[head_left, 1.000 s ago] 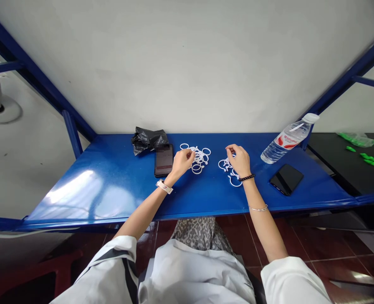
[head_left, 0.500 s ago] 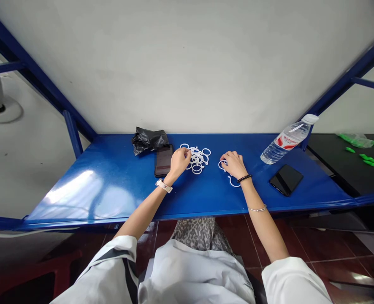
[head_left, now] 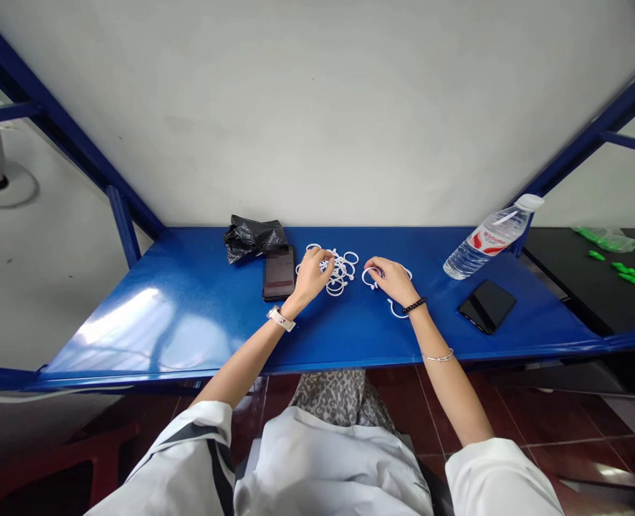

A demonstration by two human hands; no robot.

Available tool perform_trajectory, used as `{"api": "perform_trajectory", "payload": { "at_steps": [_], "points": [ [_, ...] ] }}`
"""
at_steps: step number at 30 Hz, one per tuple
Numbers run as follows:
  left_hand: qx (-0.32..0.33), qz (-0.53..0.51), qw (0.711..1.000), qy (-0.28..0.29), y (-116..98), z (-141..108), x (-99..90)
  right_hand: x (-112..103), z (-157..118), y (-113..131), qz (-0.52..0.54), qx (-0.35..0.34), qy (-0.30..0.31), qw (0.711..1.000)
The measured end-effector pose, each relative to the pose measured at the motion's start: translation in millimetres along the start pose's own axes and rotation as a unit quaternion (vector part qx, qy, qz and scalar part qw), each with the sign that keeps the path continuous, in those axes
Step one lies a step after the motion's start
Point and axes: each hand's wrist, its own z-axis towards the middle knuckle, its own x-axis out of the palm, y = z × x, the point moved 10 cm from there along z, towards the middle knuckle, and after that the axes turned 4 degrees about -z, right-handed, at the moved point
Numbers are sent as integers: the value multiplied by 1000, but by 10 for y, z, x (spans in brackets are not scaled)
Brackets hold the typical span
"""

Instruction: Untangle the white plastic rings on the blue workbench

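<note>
A pile of white open rings (head_left: 340, 271) lies mid-table. My left hand (head_left: 314, 274) is over the left side of this pile, its fingers bent together; what they grip, if anything, is too small to make out. To the right of the pile, my right hand (head_left: 393, 278) pinches a white ring (head_left: 370, 278) between thumb and fingers. Another white ring (head_left: 397, 309) lies on the table below my right palm, and part of one more shows behind the knuckles.
On the blue table (head_left: 328, 337), a dark phone (head_left: 279, 276) and a crumpled black bag (head_left: 253, 238) are at left. At right are a water bottle (head_left: 484, 240) and a black phone (head_left: 487, 307). Green pieces (head_left: 627, 273) lie on a black surface farther right.
My right hand has moved slightly left with a ring, and a ring behind its knuckles now shows. My left hand has shifted slightly right over the pile.
</note>
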Motion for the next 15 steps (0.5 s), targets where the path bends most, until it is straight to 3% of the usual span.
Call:
{"api": "perform_trajectory", "payload": {
  "at_steps": [6,11,15],
  "points": [
    [66,-43,993,87,-245,-101,256,59,-11,244,47,-91,-10,995],
    [67,-16,991,111,-232,-149,335,114,-36,380,90,-145,-23,985],
    [50,-17,990,131,-196,-161,377,104,-53,427,138,-141,-20,980]
  ]
}}
